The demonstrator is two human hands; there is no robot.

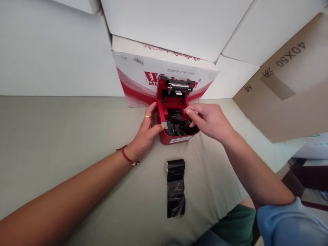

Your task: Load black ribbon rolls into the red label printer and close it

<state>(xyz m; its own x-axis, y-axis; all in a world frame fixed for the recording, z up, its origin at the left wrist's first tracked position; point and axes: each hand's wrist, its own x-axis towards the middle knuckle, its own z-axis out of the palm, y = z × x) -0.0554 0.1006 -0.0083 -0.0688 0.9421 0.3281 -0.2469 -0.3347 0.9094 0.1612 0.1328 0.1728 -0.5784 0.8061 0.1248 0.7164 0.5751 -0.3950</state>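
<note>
A red label printer [169,139] stands on the cloth-covered surface, its lid [176,85] raised and tilted back. Black ribbon [175,114] lies inside the body. My left hand [147,131] grips the printer's left side, thumb on the front left corner and fingers along the outer wall. At the right inner edge, my right hand [208,119] has its thumb and index finger pinched together; what is between them, if anything, is hidden. Nearer to me lies a loose roll of black ribbon [175,165], with a wrinkled length unrolled towards me.
Behind the printer leans a white and red printed carton [133,68] against large white boxes [174,20]. A brown cardboard box [289,82] with black writing stands at the right. The pale green cloth [64,136] covers the work surface.
</note>
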